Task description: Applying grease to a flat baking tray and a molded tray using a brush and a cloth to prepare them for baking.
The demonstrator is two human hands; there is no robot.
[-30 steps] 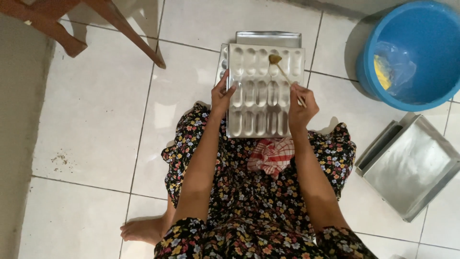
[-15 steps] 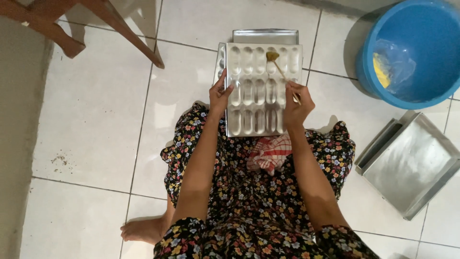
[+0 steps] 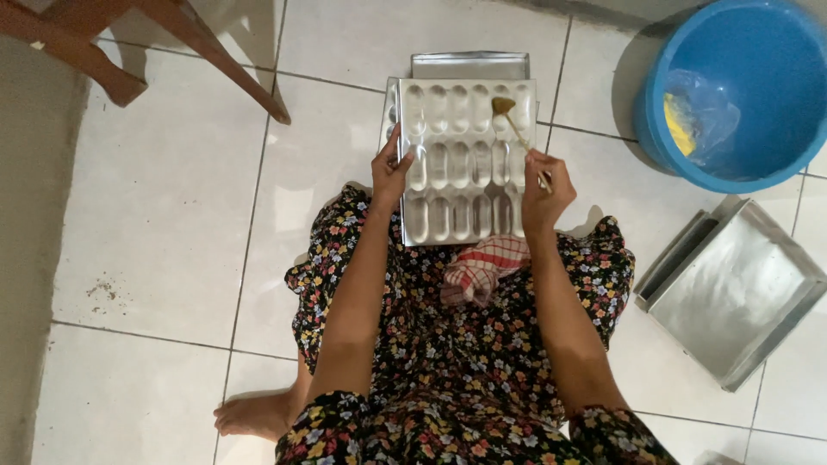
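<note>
- One view only, from the head camera, looking down at a seated person's lap and a tiled floor (image 3: 155,258).
- Left hand (image 3: 389,175): fingers curled over the left edge of a metal mould tray (image 3: 465,164), holding it steady on the knees.
- Right hand (image 3: 543,185): fingers pinched shut around the handle of a small brush (image 3: 515,129); its brown head rests in a far-right hollow of the tray.
- Change since a second ago: the tray sits slightly nearer the lap, and the brush head is in much the same far-right hollow, so the greasing appears to be dwelling there.
- Mould tray: three rows of oval hollows, all empty of batter; a second tray lies under it, edge showing at the far side.
- Checked cloth (image 3: 482,265): red and white, on the lap just near the tray.
- Blue bucket (image 3: 655,112), far right: holds a clear plastic bag with something yellow.
- Flat baking pans (image 3: 741,293), right: stacked, nothing in them.
- Wooden chair legs (image 3: 172,34), far left.
</note>
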